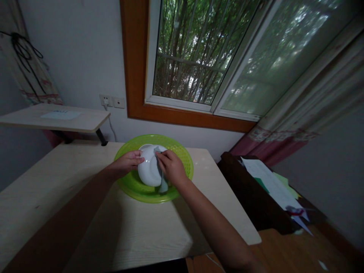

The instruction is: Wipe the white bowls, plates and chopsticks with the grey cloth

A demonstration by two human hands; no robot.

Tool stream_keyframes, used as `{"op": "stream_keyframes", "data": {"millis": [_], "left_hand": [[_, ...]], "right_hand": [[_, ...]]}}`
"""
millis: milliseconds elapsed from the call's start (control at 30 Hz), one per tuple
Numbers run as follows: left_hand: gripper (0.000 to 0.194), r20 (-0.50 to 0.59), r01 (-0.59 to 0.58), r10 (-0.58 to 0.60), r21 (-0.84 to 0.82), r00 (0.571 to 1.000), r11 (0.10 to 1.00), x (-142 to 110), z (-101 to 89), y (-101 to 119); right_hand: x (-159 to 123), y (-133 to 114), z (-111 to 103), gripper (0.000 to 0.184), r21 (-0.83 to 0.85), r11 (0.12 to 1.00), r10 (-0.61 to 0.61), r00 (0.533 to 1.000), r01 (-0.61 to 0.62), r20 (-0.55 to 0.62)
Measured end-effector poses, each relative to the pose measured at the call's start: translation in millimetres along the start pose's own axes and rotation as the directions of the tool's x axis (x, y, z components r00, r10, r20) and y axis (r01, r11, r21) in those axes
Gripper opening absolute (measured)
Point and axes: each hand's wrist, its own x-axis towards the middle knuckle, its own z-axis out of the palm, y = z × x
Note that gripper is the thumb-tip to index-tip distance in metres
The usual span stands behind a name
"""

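A white bowl (149,167) is held tilted over a green plastic basin (182,151) on a pale wooden table (127,227). My left hand (127,163) grips the bowl's left rim. My right hand (172,167) is closed on a grey-blue cloth (163,185) and presses it against the bowl's right side. The cloth's lower end hangs down into the basin.
A smaller raised tabletop (54,119) with a paper on it stands at the back left. A window with bars is ahead, with a wall socket (112,101) to its left. At the right is a dark cabinet (250,193) with papers on top, beside a curtain.
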Motion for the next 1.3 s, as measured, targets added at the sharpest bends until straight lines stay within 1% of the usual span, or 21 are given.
{"op": "stream_keyframes", "data": {"millis": [67,133,200,267,300,367,433,467,500,567,633,700,733,800,900,933,1000,1067,1133,1200,1300], "left_hand": [[0.046,-0.004,0.009,-0.009,0.009,1.0,1.0,0,-0.4,-1],[0.046,0.002,0.015,-0.015,0.011,1.0,1.0,0,-1.4,-2],[0.044,0.023,0.015,-0.015,0.007,1.0,1.0,0,-2.5,-3],[0.043,0.04,0.009,-0.009,-0.001,0.999,1.0,0,-2.9,-4],[0.043,0.039,0.004,-0.004,-0.002,0.999,1.0,0,-2.7,-3],[0.045,0.023,0.003,-0.003,0.007,1.0,1.0,-1,-1.7,-2],[0.046,0.004,0.01,-0.011,0.023,1.0,1.0,-1,-0.5,-1],[0.047,0.003,0.016,-0.016,0.027,1.0,1.0,-2,0.0,0],[0.047,0.006,0.02,-0.02,0.027,1.0,0.999,-2,0.2,0],[0.045,0.021,0.018,-0.019,0.021,1.0,1.0,-2,-0.1,0],[0.044,0.04,0.009,-0.01,0.017,0.999,1.0,-1,-1.2,-2],[0.044,0.057,-0.004,0.003,0.017,0.998,1.0,0,-2.3,-3],[0.045,0.065,-0.005,0.004,0.019,0.998,1.0,0,-2.5,-4],[0.045,0.066,0.0,-0.002,0.027,0.998,1.0,-1,-1.6,-3],[0.046,0.052,0.019,-0.021,0.053,0.998,0.998,-3,2.2,0],[0.047,0.051,0.022,-0.025,0.063,0.998,0.998,-4,3.7,2],[0.046,0.063,0.033,-0.038,0.077,0.997,0.996,-5,6.1,3],[0.044,0.082,0.039,-0.045,0.079,0.996,0.996,-6,7.4,4],[0.042,0.099,0.036,-0.044,0.077,0.994,0.996,-5,7.4,3],[0.041,0.114,0.024,-0.032,0.073,0.993,0.997,-4,6.9,1],[0.041,0.128,0.022,-0.032,0.079,0.991,0.997,-3,6.4,-1]], "right_hand": [[0,1,0,0.036,0.022,1.0,0.01,1.0,-0.01,-0.014],[-2,-1,0,0.036,0.034,0.996,-0.081,0.996,0.079,0.041],[-4,-4,-1,0.036,0.029,0.982,-0.189,0.974,0.187,0.123],[-4,-5,0,0.036,-0.001,0.977,-0.211,0.965,0.214,0.156],[-3,-4,1,0.036,-0.023,0.983,-0.179,0.974,0.184,0.137],[-1,1,2,0.036,-0.049,0.997,-0.065,0.997,0.066,0.032],[2,7,3,0.036,-0.042,0.998,0.035,0.997,-0.038,-0.071],[2,9,3,0.036,-0.031,0.998,0.052,0.994,-0.055,-0.092],[3,9,3,0.036,-0.019,0.999,0.04,0.995,-0.042,-0.088],[1,7,2,0.037,0.005,0.998,-0.06,0.998,0.06,-0.016],[-1,1,1,0.037,0.033,0.983,-0.181,0.981,0.179,0.073],[-2,-3,1,0.037,0.034,0.974,-0.228,0.968,0.226,0.101],[-2,-3,1,0.037,0.022,0.977,-0.211,0.974,0.21,0.077],[1,1,1,0.035,-0.005,0.994,-0.111,0.993,0.11,-0.029],[5,11,1,0.032,0.009,0.997,0.078,0.978,-0.078,-0.192],[6,14,1,0.031,0.029,0.993,0.118,0.97,-0.114,-0.214],[7,17,3,0.031,0.077,0.989,0.139,0.969,-0.125,-0.202],[7,16,5,0.035,0.119,0.991,0.077,0.986,-0.06,-0.145],[6,12,7,0.04,0.149,0.987,-0.043,0.997,0.053,-0.07],[5,6,7,0.045,0.172,0.974,-0.148,0.989,0.147,-0.009],[3,-1,4,0.05,0.192,0.958,-0.226,0.973,0.214,0.042]]}}
